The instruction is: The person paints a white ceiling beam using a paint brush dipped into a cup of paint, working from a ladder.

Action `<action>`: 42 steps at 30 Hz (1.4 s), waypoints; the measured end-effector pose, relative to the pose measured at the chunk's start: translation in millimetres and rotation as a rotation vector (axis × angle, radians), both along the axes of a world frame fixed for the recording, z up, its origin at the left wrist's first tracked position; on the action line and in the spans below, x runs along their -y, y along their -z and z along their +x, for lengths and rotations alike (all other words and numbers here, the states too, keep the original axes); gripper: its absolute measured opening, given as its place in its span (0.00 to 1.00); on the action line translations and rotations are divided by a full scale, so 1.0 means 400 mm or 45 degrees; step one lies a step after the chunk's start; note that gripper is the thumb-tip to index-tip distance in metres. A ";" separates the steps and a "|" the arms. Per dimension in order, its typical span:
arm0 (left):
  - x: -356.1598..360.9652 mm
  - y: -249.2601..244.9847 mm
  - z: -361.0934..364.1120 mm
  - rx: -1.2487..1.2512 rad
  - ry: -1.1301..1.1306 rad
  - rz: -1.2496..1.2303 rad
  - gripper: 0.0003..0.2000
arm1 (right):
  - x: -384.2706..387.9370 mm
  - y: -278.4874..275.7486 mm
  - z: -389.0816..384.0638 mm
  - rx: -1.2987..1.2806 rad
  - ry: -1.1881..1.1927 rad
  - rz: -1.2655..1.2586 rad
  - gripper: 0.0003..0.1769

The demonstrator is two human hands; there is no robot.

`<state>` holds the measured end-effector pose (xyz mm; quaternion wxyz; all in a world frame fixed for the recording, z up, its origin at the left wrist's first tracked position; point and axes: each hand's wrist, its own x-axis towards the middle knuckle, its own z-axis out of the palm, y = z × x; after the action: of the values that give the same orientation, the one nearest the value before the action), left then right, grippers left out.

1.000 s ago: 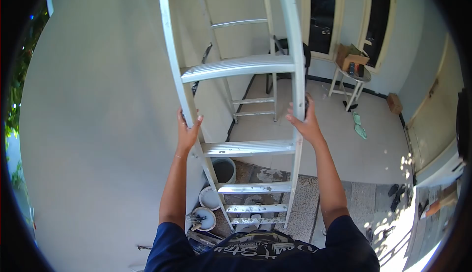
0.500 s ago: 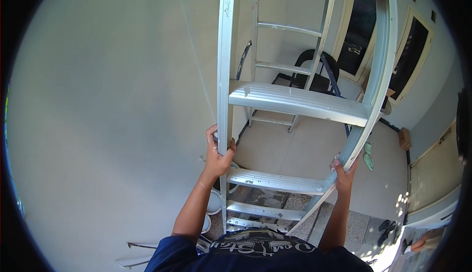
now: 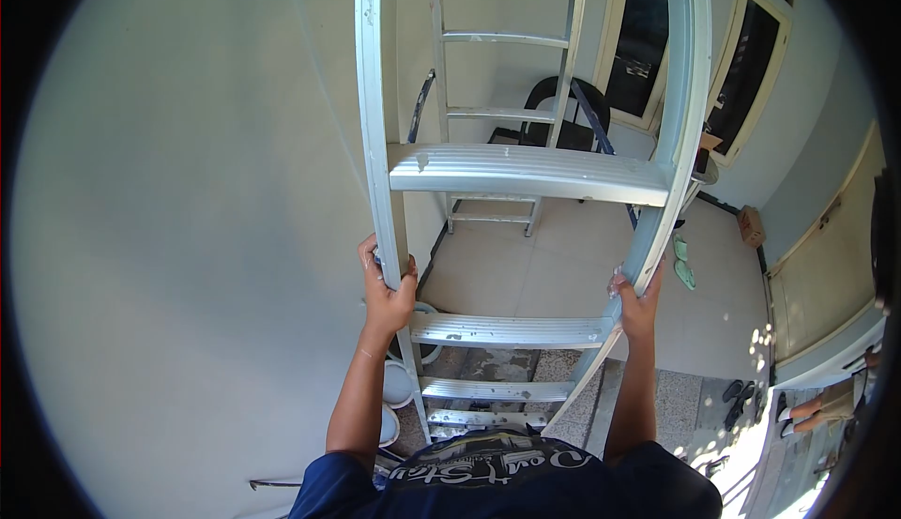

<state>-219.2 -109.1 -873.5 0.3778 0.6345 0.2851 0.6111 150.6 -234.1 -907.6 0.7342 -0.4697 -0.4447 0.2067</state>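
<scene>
An aluminium stepladder rises in front of me, with flat treads and paint specks on it. My left hand is closed round its left side rail, between two treads. At about the same height my right hand wraps the right side rail. Whitish smears show on the fingers of both hands. The rear legs with thin rungs spread out behind the treads, and a dark brace links the two halves on either side. The ladder's top is out of view.
A pale wall runs close along the left. Buckets stand near the ladder's foot. Beyond are a black chair, green sandals and a cardboard box. Another person's legs show at lower right, near dark sandals.
The ladder and both hands have shifted left in view, and the ladder's left rail leans more. Both hands keep their hold. More of the other person's legs shows.
</scene>
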 end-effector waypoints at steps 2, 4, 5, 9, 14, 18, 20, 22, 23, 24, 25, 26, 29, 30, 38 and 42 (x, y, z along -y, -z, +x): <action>-0.002 0.004 -0.004 -0.023 -0.012 -0.016 0.25 | -0.001 -0.004 -0.004 0.012 0.035 0.001 0.42; -0.009 0.011 -0.009 -0.056 -0.036 0.028 0.25 | 0.009 -0.012 -0.017 -0.029 0.012 0.000 0.42; -0.010 0.016 -0.012 -0.090 -0.060 0.078 0.25 | 0.014 -0.007 -0.021 -0.028 0.017 -0.010 0.42; -0.010 0.018 -0.019 -0.060 -0.041 0.052 0.25 | 0.022 -0.018 -0.039 -0.065 0.051 -0.019 0.41; -0.025 0.021 -0.021 -0.066 0.026 0.008 0.24 | 0.051 -0.017 -0.051 -0.019 0.157 -0.033 0.35; -0.031 0.017 -0.012 -0.032 0.057 -0.008 0.23 | 0.061 -0.030 -0.061 0.035 0.250 -0.080 0.30; -0.035 0.016 -0.011 0.005 0.058 0.011 0.22 | 0.077 -0.019 -0.067 -0.001 0.274 -0.124 0.31; -0.038 0.027 -0.012 0.017 0.063 -0.005 0.22 | 0.064 -0.030 -0.061 -0.012 0.311 -0.101 0.32; -0.044 0.028 -0.010 0.022 0.057 -0.020 0.21 | 0.067 -0.034 -0.071 0.009 0.302 -0.091 0.34; -0.050 0.035 -0.008 0.012 0.065 0.008 0.21 | 0.069 -0.032 -0.080 0.035 0.300 -0.065 0.35; -0.056 0.049 -0.007 0.008 0.069 0.047 0.21 | 0.071 -0.024 -0.083 0.052 0.334 -0.071 0.37; -0.065 0.060 -0.009 0.033 0.105 0.052 0.21 | 0.074 -0.026 -0.087 0.071 0.361 -0.077 0.39; -0.109 0.059 -0.004 0.072 0.186 0.064 0.23 | 0.066 -0.033 -0.091 0.161 0.412 -0.060 0.43; -0.123 0.085 0.007 0.111 0.211 0.150 0.23 | 0.071 -0.004 -0.094 0.143 0.436 -0.031 0.43; -0.209 0.142 -0.011 0.176 0.442 0.132 0.28 | 0.104 0.052 -0.173 0.198 0.561 0.122 0.45; -0.181 0.116 -0.036 0.113 0.505 0.137 0.31 | 0.164 0.027 -0.241 0.083 0.637 0.179 0.43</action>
<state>-233.5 -36.8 -919.9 0.4683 0.6700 0.1047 0.5664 54.4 -299.8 -918.6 0.7785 -0.5193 -0.3514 -0.0279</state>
